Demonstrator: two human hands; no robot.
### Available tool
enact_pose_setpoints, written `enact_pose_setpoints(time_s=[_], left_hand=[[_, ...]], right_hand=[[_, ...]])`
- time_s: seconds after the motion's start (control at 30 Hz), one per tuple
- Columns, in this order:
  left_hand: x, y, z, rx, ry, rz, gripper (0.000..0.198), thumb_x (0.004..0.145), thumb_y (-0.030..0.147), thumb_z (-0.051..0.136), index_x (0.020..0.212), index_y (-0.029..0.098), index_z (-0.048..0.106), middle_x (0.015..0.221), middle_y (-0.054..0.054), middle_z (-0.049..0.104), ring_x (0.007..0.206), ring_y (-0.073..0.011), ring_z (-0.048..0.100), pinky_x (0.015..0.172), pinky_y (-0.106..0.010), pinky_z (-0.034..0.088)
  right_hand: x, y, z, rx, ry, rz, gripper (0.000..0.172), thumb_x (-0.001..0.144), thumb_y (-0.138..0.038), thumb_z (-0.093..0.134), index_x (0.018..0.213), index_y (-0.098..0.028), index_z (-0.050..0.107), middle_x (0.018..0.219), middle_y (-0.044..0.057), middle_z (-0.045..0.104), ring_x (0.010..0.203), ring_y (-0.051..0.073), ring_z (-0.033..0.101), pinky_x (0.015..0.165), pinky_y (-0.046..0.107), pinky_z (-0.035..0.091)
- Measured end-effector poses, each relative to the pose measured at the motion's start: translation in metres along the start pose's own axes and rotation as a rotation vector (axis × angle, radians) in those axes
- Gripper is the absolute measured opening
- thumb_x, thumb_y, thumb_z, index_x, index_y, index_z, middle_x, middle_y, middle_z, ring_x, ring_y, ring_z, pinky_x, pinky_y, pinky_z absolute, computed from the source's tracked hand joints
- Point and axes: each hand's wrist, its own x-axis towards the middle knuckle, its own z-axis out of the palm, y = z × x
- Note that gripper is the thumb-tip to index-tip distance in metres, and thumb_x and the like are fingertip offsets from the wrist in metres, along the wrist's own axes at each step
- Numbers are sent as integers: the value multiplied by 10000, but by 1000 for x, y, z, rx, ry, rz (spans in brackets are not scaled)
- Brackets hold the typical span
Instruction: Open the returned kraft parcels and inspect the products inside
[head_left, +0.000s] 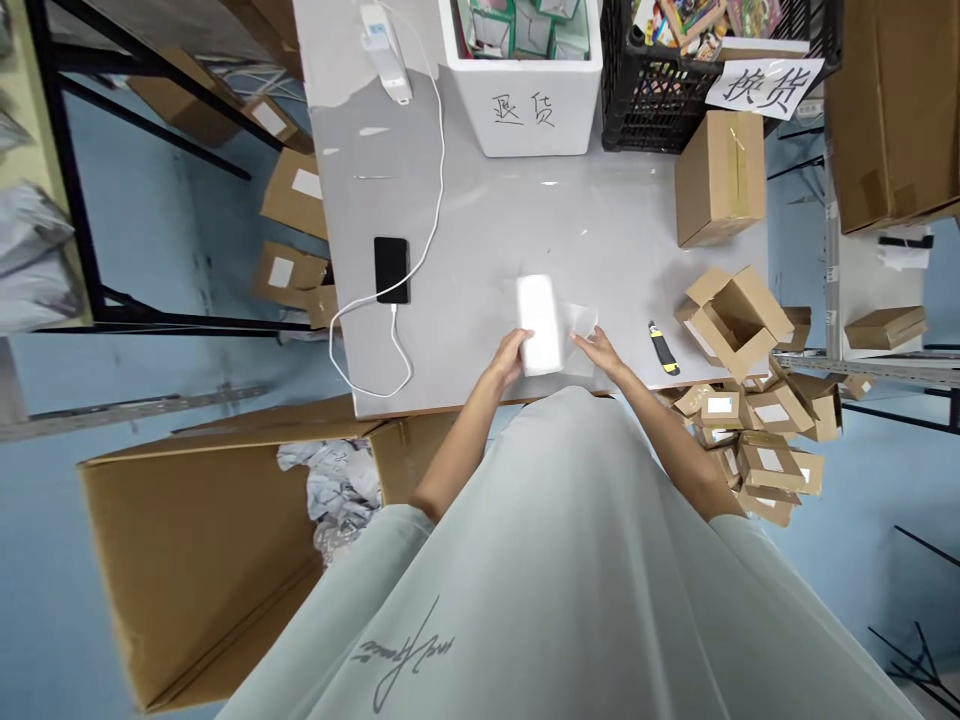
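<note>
A white rounded package (539,325) is at the front middle of the table. My left hand (513,354) grips its left edge, the thumb lying on top. From its right side extends a flap of translucent plastic film (577,325). My right hand (598,350) pinches the film's right edge between thumb and fingers. To the right of that hand a black and yellow box cutter (664,349) lies on the table. What is inside the white package cannot be seen.
An open cardboard box (739,318) and a taped one (721,180) stand at right. A white bin (525,110) and black crate (645,110) are at the back. A phone (392,270) with a white cable lies left. Below left is a large carton (202,560) holding crumpled plastic bags.
</note>
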Motion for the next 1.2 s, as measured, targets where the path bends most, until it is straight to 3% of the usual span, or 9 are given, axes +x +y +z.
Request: enact_pose_setpoints(time_s=[0.1,0.27,0.4,0.5,0.6,0.77,0.87,1.0,1.2], left_hand=[[-12,5,-3,-125,-111,-50,624,729,542,764,1236,178,755,1237,-168,878,1334,-449,785,1105,-578,686],[-22,3,-4,-244,-123,-106,614,766,574,707,1196,143,780,1088,-170,894,1253,-472,821,1129,-601,668],[-23,-4,3,-277,-92,-93,651,768,628,692,1200,149,784,1028,-144,887,1195,-462,840,1100,-595,674],[-20,-8,10,-211,-75,-83,669,773,624,732,1250,158,789,1003,-134,881,1149,-465,846,1054,-614,679],[-15,-11,21,-121,-55,-60,665,796,581,754,1292,138,776,1042,-146,882,1131,-437,842,1046,-575,676],[-11,-20,44,81,209,159,524,934,478,747,1399,237,714,1379,-94,851,1347,-293,764,1185,-430,601],[-9,-26,56,214,225,180,492,964,573,816,1290,213,738,1451,-151,819,1395,-339,740,1199,-450,588],[0,-37,66,301,212,72,648,796,505,1010,1279,178,726,1422,-210,817,1319,-385,778,1126,-472,628],[25,-50,60,415,289,118,687,883,268,872,1531,163,669,1513,-199,776,1340,-331,785,1196,-481,618]], right_hand=[[0,-10,11,202,-125,165,1110,1032,-866,601,1838,-136,376,1770,253,584,1561,339,671,1284,515,571],[-3,-37,24,452,-330,49,963,993,-979,543,1539,-210,739,1390,161,848,1370,365,767,1171,531,653],[0,-44,29,577,-357,-13,732,960,-888,693,1339,-273,808,1244,86,891,1318,370,785,1167,550,656],[7,-39,27,630,-312,23,584,889,-773,848,1145,-250,808,1117,82,899,1247,361,813,1107,516,685],[13,-29,20,675,-178,31,510,827,-686,946,1009,-245,765,975,59,889,1163,340,836,1034,472,700],[16,-12,1,657,22,38,478,805,-648,955,917,-238,737,848,29,845,1003,287,828,906,387,669],[16,-4,-6,595,70,75,445,809,-621,929,880,-232,725,770,3,789,890,244,784,821,343,621],[17,2,-14,568,60,53,426,809,-606,903,866,-233,706,738,-23,741,812,201,714,762,304,578],[16,5,-35,487,126,63,445,848,-633,860,834,-246,641,732,-30,695,820,202,704,762,304,566]])
